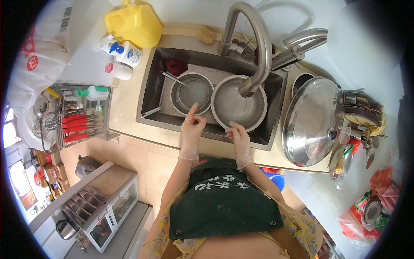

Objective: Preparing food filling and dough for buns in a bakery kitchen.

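Both my hands wear thin clear gloves and hover over the near edge of the steel sink (148, 86). My left hand (192, 128) points its index finger toward a round metal bowl (210, 79) on the left; its other fingers are loosely bent, and nothing shows in it. Inside that bowl lies a metal utensil with a long handle (173, 77). My right hand (239, 137) has its fingers bent together in front of the near rim of a larger metal basin (261, 113); whether they pinch anything is hidden. The curved faucet (249, 88) hangs over this basin.
A dark red cloth (176, 67) lies in the sink's far left corner. Behind it stand a yellow jug (133, 26) and a white spray bottle (129, 54). A large metal lid (314, 123) leans right of the sink. Red-handled knives (75, 125) stand in a rack at left.
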Motion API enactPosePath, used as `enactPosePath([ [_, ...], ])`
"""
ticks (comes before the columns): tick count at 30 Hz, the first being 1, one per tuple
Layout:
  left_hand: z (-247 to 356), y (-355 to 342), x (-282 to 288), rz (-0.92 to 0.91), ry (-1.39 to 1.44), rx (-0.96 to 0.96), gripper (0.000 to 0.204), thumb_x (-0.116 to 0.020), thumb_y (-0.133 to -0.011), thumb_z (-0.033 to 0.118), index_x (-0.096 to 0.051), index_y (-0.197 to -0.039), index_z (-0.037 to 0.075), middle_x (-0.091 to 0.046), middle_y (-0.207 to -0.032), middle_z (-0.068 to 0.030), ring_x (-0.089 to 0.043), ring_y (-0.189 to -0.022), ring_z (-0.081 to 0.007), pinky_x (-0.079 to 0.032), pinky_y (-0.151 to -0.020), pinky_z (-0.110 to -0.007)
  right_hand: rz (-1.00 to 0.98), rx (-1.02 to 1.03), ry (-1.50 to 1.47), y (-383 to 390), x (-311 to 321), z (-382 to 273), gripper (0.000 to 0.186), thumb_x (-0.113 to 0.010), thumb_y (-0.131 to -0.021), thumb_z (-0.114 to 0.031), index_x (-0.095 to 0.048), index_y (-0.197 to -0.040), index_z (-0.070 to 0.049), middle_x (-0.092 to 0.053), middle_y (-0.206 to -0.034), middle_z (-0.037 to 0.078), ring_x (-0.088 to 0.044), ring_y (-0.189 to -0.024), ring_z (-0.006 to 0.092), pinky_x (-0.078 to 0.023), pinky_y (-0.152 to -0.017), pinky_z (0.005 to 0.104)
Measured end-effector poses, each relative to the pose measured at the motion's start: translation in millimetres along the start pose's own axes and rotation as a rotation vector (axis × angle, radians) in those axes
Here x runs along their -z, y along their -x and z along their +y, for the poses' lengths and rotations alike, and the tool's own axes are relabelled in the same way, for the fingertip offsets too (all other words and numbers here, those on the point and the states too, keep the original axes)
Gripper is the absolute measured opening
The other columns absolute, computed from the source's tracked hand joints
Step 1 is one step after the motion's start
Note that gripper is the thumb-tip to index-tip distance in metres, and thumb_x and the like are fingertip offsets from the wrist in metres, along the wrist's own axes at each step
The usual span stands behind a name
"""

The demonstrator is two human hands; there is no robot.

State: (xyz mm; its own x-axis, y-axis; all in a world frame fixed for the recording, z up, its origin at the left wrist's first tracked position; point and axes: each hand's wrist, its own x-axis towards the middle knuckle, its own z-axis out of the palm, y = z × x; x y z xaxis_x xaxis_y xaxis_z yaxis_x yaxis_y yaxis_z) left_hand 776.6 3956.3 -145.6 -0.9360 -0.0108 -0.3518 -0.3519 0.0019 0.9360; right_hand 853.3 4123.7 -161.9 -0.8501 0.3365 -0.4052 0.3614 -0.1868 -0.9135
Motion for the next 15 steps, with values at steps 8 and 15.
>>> enactPosePath([
  [8,1,16,-5,0.051,-0.134,-0.132,0.077,-0.065,-0.072,-0.003,-0.034,-0.141,0.008,-0.056,-0.078,0.0001,-0.052,-0.083,-0.0111,-0.039,-0.091,-0.028,0.023,-0.080,-0.006,19,37,15,0.023,-0.047,-0.094,-0.011,-0.058,-0.112,-0.002,-0.065,-0.085,0.006,-0.057,-0.073,0.0109,-0.047,-0.069,0.0240],
  [15,-3,7,-10,0.219,-0.346,-0.287,0.070,-0.065,-0.076,0.000,-0.035,-0.138,0.002,-0.053,-0.123,-0.0154,-0.048,-0.117,-0.0211,-0.035,-0.101,-0.031,-0.018,-0.070,0.005,17,46,31,0.024,-0.045,-0.095,-0.012,-0.056,-0.113,-0.001,-0.065,-0.087,0.006,-0.057,-0.076,0.0113,-0.047,-0.071,0.0245],
])
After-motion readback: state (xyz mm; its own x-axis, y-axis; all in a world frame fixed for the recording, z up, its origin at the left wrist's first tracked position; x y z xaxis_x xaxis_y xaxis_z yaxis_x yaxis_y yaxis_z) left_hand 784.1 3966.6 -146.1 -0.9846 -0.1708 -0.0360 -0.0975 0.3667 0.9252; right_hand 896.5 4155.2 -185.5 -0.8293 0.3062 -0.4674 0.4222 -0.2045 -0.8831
